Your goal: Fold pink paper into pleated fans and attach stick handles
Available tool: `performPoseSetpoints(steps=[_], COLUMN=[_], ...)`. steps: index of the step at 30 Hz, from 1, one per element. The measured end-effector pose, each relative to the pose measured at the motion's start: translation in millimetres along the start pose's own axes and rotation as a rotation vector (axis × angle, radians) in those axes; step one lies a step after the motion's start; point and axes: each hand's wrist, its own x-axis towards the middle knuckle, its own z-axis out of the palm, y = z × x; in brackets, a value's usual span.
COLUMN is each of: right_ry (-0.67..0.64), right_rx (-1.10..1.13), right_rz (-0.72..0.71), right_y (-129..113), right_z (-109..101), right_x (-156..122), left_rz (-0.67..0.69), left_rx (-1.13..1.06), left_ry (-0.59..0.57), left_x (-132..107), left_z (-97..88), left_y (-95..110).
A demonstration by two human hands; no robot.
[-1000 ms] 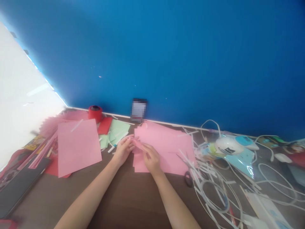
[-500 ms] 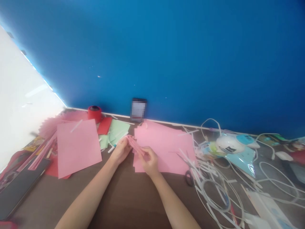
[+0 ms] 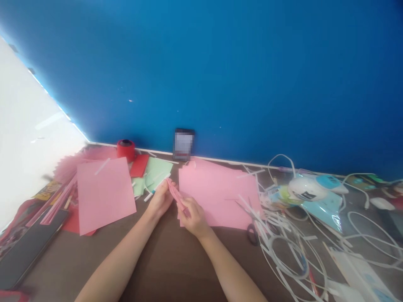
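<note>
Both my hands hold a narrow folded pink paper strip just above the brown table. My left hand pinches its far end, and my right hand pinches its near end. The strip runs diagonally between them, tilted up at the left end. Under and behind my hands lies a stack of pink paper sheets.
Another pink sheet lies left, with pleated pink paper, green paper, a red tape roll and a dark tablet. Right: scissors, white paper strips and cables, a white-blue device. A blue wall stands behind.
The strip has risen off the pink stack and tilted more steeply. My right hand has drawn back towards me and my left hand has shifted slightly.
</note>
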Motion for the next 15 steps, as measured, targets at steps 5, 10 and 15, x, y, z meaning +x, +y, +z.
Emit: performPoseSetpoints(steps=[5,10,15], right_ry=[-0.072,0.039,0.124], right_rx=[-0.088,0.040,0.182], right_rz=[-0.054,0.069,0.252], right_y=[-2,1,1], right_z=[3,1,-3], right_x=[-5,-4,2], left_rz=[-0.001,-0.021,0.031], left_rx=[-0.017,0.049,0.342], left_ry=[0.036,-0.038,-0.100], left_x=[0,0,0], left_z=[-0.1,0.0,-4.5], left_y=[-2,0,10])
